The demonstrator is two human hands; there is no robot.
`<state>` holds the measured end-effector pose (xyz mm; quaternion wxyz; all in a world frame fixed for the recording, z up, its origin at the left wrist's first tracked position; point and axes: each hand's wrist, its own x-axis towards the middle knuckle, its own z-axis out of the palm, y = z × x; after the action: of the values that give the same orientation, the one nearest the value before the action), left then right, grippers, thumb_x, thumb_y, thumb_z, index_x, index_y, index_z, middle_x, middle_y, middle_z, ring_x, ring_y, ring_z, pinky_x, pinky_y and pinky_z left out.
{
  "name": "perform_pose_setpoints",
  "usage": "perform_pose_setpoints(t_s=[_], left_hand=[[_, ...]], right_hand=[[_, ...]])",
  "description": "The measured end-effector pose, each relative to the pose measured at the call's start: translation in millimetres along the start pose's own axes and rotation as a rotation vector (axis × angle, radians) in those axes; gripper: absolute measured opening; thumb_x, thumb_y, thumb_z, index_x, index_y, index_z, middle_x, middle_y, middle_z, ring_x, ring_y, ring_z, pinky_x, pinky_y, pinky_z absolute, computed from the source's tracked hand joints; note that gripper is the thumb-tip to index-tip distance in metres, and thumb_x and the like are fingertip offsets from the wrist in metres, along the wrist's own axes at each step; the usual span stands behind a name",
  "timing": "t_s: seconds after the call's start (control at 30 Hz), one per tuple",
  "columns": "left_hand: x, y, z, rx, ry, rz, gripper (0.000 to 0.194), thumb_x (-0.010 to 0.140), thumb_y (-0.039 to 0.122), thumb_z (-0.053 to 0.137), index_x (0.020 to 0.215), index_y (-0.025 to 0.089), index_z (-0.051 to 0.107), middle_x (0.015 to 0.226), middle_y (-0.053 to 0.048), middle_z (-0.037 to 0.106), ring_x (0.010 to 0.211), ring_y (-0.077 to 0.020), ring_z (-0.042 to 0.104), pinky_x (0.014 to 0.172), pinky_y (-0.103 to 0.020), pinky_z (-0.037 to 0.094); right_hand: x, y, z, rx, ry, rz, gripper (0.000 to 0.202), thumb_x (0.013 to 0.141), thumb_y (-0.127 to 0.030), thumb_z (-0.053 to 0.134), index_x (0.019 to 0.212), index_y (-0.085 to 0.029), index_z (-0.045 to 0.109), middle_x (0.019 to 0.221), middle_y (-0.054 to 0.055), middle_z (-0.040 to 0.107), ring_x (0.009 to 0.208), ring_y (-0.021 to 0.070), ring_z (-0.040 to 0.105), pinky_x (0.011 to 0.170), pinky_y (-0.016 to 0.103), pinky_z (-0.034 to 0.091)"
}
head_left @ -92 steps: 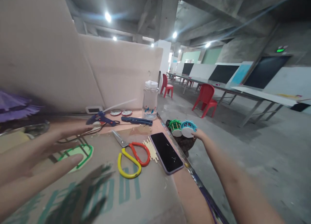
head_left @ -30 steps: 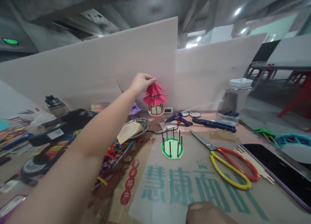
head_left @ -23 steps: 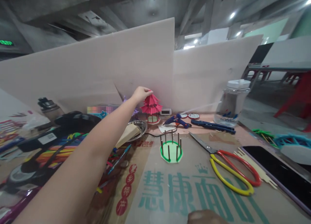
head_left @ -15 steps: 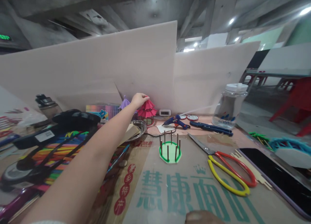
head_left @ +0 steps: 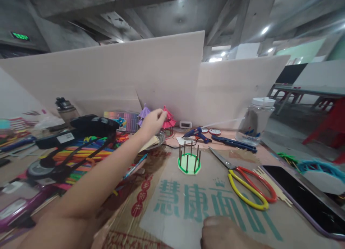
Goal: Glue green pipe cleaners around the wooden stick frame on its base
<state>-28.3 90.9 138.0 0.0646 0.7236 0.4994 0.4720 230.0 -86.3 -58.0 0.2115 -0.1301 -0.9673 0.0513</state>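
Red paper roofing marks the model pavilion (head_left: pixel 169 120), which has been set down at the back of the table (head_left: pixel 228 132) just beside the purple pavilion (head_left: pixel 144 114); its tip, pinched by the left hand (head_left: pixel 154 123) moments ago, now shows above the fingers, so the placing is judged finished. With the left forearm stretched diagonally forward, the fingers are curled but blurred, and whether contact remains cannot be told. Only knuckles of the right hand (head_left: pixel 222 234) are shown at the near side, its grip hidden.
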Motion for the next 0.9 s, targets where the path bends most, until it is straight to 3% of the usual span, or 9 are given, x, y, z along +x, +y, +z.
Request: perform_pose_setpoints(t_s=[0.07, 0.1, 0.17, 0.3, 0.47, 0.67, 0.9], left_hand=[[-38.8, 6.3, 17.9, -0.082, -0.031, 0.002, 0.023, 0.092, 0.029, 0.046, 0.075, 0.018, 0.057, 0.073, 0.000, 0.059, 0.076, -0.0168, 0.056, 0.077, -0.029, 0.046], [-57.4, 6.7, 28.7, -0.128, -0.034, -0.004, 0.019, 0.092, 0.027, 0.045, 0.080, 0.018, 0.057, 0.078, -0.001, 0.062, 0.079, -0.0167, 0.058, 0.078, -0.028, 0.047], [-90.5, 3.2, 49.3, -0.211, 0.013, -0.038, 0.017, 0.092, 0.021, 0.042, 0.100, 0.018, 0.056, 0.098, -0.005, 0.065, 0.095, -0.0170, 0.060, 0.088, -0.029, 0.047], [-131.8, -10.7, 73.1, -0.310, 0.048, -0.081, 0.028, 0.095, 0.025, 0.041, 0.120, 0.016, 0.049, 0.120, -0.013, 0.061, 0.112, -0.0198, 0.059, 0.098, -0.036, 0.047], [-138.0, -22.2, 78.3, -0.329, -0.046, -0.042, 0.044, 0.095, 0.037, 0.047, 0.133, 0.014, 0.046, 0.135, -0.018, 0.056, 0.124, -0.0249, 0.055, 0.107, -0.044, 0.042], [-139.5, -24.0, 80.2, -0.291, -0.202, -0.020, 0.052, 0.094, 0.045, 0.050, 0.135, 0.012, 0.051, 0.141, -0.020, 0.055, 0.134, -0.0300, 0.049, 0.114, -0.049, 0.037], [-142.6, -24.2, 83.9, -0.251, -0.288, 0.011, 0.063, 0.082, 0.028, 0.063, 0.141, 0.012, 0.049, 0.140, -0.018, 0.057, 0.130, -0.0319, 0.053, 0.113, -0.050, 0.039]], right_hand=[[4.9, -7.7, -22.5, -0.014, -0.017, -0.003, 0.050, 0.105, -0.039, 0.031, 0.058, -0.021, 0.038, 0.052, -0.001, 0.046, 0.052, 0.0135, 0.034, 0.053, 0.029, 0.029], [7.7, -13.1, -34.8, -0.024, -0.063, 0.066, 0.043, 0.102, -0.037, 0.037, 0.063, -0.022, 0.044, 0.058, 0.000, 0.054, 0.057, 0.0137, 0.041, 0.058, 0.029, 0.032], [13.0, -23.9, -55.2, -0.026, -0.083, 0.120, 0.034, 0.098, -0.028, 0.042, 0.065, -0.021, 0.047, 0.063, 0.001, 0.059, 0.060, 0.0133, 0.044, 0.061, 0.029, 0.033], [18.2, -34.6, -67.4, -0.079, -0.111, 0.137, 0.031, 0.095, -0.026, 0.043, 0.065, -0.020, 0.051, 0.064, 0.002, 0.060, 0.060, 0.0130, 0.045, 0.062, 0.029, 0.031], [20.1, -33.4, -63.9, -0.125, -0.169, 0.174, 0.035, 0.098, -0.028, 0.040, 0.067, -0.019, 0.054, 0.065, 0.003, 0.061, 0.061, 0.0125, 0.046, 0.062, 0.029, 0.031], [22.6, -30.4, -65.1, -0.122, -0.160, 0.192, 0.038, 0.099, -0.027, 0.037, 0.066, -0.019, 0.054, 0.063, 0.002, 0.059, 0.059, 0.0125, 0.043, 0.061, 0.030, 0.028], [24.7, -29.6, -67.1, -0.081, -0.177, 0.202, 0.037, 0.098, -0.027, 0.038, 0.065, -0.019, 0.052, 0.063, 0.001, 0.059, 0.059, 0.0119, 0.043, 0.062, 0.029, 0.030]])
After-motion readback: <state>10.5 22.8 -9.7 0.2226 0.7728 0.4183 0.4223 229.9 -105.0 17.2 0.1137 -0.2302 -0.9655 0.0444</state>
